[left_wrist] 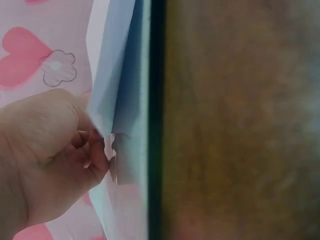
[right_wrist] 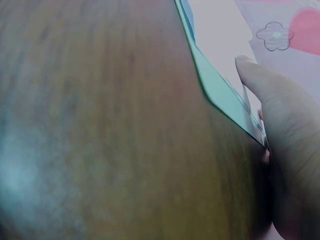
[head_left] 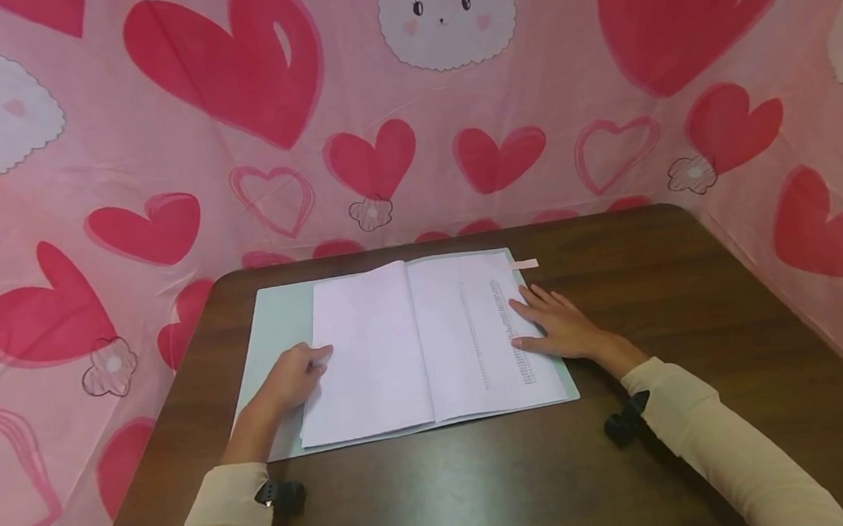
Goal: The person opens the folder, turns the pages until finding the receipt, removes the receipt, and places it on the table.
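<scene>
A document folder with a pale green cover (head_left: 266, 314) lies open on the table, white sheets spread on both sides. My left hand (head_left: 290, 380) pinches the outer edge of the left page (head_left: 372, 351), thumb on top. The left wrist view shows the fingers of that hand (left_wrist: 55, 150) curled under the page edge, slightly above the cover. Columns of small print run down the right page (head_left: 446, 336). My right hand (head_left: 558, 324) rests on that page's outer edge with its fingers spread; in the right wrist view its thumb (right_wrist: 260, 80) lies on the paper.
The folder lies on a dark brown wooden table (head_left: 442, 495). A pink tab (head_left: 524, 264) sticks out past the folder's upper right edge. Behind and beside the table hangs a pink cloth (head_left: 422, 96) printed with hearts. Each wrist wears a dark strapped device.
</scene>
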The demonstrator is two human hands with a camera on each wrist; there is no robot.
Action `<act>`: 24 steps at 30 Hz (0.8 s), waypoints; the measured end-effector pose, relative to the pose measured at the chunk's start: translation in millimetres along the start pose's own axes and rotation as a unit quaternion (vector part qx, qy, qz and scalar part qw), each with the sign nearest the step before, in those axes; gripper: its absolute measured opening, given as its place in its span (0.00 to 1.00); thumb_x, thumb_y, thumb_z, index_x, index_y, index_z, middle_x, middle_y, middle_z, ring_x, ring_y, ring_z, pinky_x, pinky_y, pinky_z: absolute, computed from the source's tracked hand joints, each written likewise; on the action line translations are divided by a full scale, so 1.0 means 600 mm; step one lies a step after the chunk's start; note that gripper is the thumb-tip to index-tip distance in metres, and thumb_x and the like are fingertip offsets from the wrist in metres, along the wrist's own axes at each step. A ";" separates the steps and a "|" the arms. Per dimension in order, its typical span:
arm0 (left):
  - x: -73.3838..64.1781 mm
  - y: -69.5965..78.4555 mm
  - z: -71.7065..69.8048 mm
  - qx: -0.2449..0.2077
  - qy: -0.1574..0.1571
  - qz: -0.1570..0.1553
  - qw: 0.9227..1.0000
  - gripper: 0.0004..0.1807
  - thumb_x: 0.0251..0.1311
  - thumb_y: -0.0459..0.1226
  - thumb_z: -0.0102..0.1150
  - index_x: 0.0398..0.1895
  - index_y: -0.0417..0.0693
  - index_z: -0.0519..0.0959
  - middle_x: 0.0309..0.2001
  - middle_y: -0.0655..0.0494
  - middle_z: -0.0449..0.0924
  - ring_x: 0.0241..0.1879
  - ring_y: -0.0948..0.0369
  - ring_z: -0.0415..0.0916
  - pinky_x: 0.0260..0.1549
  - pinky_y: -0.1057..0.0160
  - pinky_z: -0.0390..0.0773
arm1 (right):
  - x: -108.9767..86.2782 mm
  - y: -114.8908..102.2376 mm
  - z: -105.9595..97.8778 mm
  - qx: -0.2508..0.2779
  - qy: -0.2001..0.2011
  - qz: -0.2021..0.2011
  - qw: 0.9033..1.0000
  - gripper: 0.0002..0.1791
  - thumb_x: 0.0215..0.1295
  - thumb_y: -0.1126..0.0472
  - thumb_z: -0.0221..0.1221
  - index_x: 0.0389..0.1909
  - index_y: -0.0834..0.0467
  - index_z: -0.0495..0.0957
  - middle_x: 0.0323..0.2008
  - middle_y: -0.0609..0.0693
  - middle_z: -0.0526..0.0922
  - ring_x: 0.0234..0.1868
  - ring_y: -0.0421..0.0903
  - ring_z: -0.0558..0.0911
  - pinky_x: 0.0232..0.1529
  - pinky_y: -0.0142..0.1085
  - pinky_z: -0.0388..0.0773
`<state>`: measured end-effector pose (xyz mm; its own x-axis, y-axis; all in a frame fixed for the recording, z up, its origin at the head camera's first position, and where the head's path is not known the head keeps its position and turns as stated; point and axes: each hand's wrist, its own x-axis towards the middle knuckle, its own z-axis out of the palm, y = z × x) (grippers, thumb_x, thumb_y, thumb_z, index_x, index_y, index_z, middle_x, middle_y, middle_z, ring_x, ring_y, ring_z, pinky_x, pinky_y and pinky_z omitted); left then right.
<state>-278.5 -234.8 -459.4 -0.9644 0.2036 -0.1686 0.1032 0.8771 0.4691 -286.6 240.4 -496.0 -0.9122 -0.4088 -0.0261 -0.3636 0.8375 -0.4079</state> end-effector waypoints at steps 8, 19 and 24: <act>-0.020 0.000 0.011 0.063 0.054 0.013 0.996 0.31 0.72 0.53 0.54 0.73 0.52 0.70 0.62 0.39 0.71 0.59 0.44 0.70 0.56 0.38 0.78 | 0.000 0.002 0.000 0.002 0.002 0.000 1.000 0.50 0.66 0.33 0.57 0.81 0.51 0.52 0.83 0.58 0.46 0.84 0.63 0.42 0.80 0.63 0.35; -0.027 0.025 0.036 0.161 0.087 0.040 0.982 0.43 0.66 0.65 0.51 0.77 0.52 0.63 0.79 0.34 0.55 0.78 0.32 0.47 0.70 0.21 0.44 | -0.002 -0.004 0.001 0.016 0.002 0.002 1.000 0.49 0.65 0.35 0.59 0.80 0.53 0.53 0.83 0.59 0.47 0.84 0.63 0.43 0.80 0.64 0.34; -0.025 0.036 0.044 0.183 0.104 0.070 0.975 0.40 0.68 0.64 0.49 0.77 0.54 0.65 0.79 0.35 0.55 0.80 0.33 0.45 0.70 0.20 0.37 | -0.002 -0.003 0.000 0.012 0.005 0.001 1.000 0.49 0.64 0.35 0.59 0.80 0.53 0.54 0.83 0.60 0.48 0.84 0.63 0.43 0.80 0.64 0.35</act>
<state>-255.6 -207.2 -469.4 -0.9594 0.2724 0.0726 0.2798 0.9516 0.1272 -285.2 239.5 -495.3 -0.9151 -0.4029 -0.0188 -0.3566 0.8300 -0.4289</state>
